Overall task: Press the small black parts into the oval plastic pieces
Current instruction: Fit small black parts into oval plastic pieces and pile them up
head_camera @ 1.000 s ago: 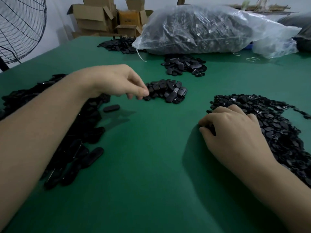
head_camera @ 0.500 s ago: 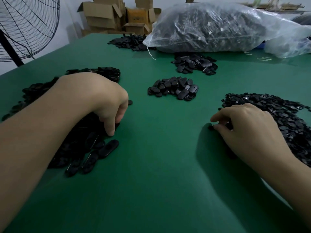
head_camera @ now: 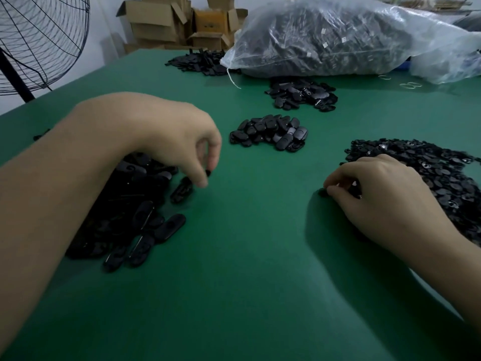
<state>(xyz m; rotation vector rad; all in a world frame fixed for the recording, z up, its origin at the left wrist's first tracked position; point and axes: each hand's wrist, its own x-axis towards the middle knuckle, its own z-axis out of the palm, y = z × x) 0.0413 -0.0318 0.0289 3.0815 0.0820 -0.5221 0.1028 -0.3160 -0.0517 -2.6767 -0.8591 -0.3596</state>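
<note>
A heap of black oval plastic pieces lies at the left of the green table. My left hand hovers over the heap's right edge, fingers curled down, and pinches the end of a black oval piece between thumb and forefinger. Another oval piece lies just below the fingertips. At the right spreads a pile of small black parts. My right hand rests at its near-left edge with fingers curled, and its fingertips pinch a small black part.
A small pile of oval pieces sits mid-table, another behind it, and a third at the far edge. A big clear bag of black parts fills the back. Cardboard boxes and a fan stand beyond the table.
My left hand drew back from the middle pile to the left heap, dipped into it, and now lifts with a piece at its fingertips. My right hand stayed at the small parts.
</note>
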